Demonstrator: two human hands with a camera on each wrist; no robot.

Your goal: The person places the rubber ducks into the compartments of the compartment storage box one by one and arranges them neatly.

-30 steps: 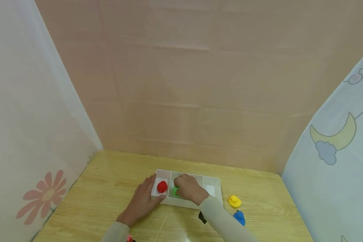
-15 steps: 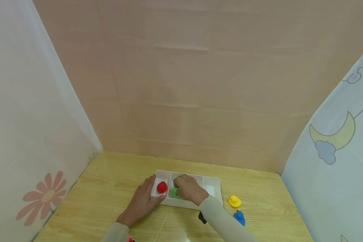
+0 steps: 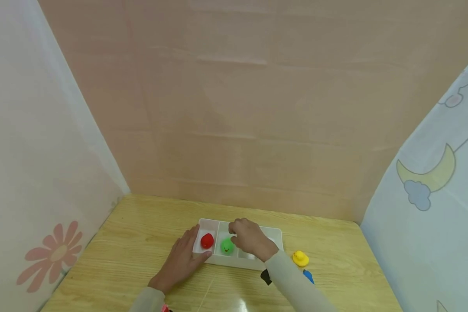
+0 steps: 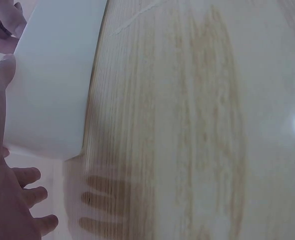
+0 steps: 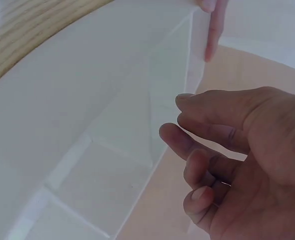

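A white divided tray [image 3: 231, 261] sits on the table. My left hand [image 3: 179, 262] lies against its left end, fingers fairly straight along the side and thumb on the front wall; the left wrist view shows the thumb at the tray's edge. A red toy [image 3: 207, 241] is in the left compartment, and a green duck [image 3: 227, 247] in the middle one. Above the middle and right part of the tray is my right hand [image 3: 251, 238], just right of the green duck. In the right wrist view this hand [image 5: 247, 145] has loosely curled fingers with nothing between them.
Right of the tray, a yellow duck [image 3: 300, 258] and a blue toy [image 3: 308, 276] lie on the wooden table [image 3: 156, 216]; the right sleeve partly covers the blue one. A small red thing [image 3: 165, 308] shows by the left sleeve. Cloth hangs at the back and both sides.
My right hand has let go of the green duck and moved a little up and to the right, so the duck shows fully. My left hand has kept its place on the tray.
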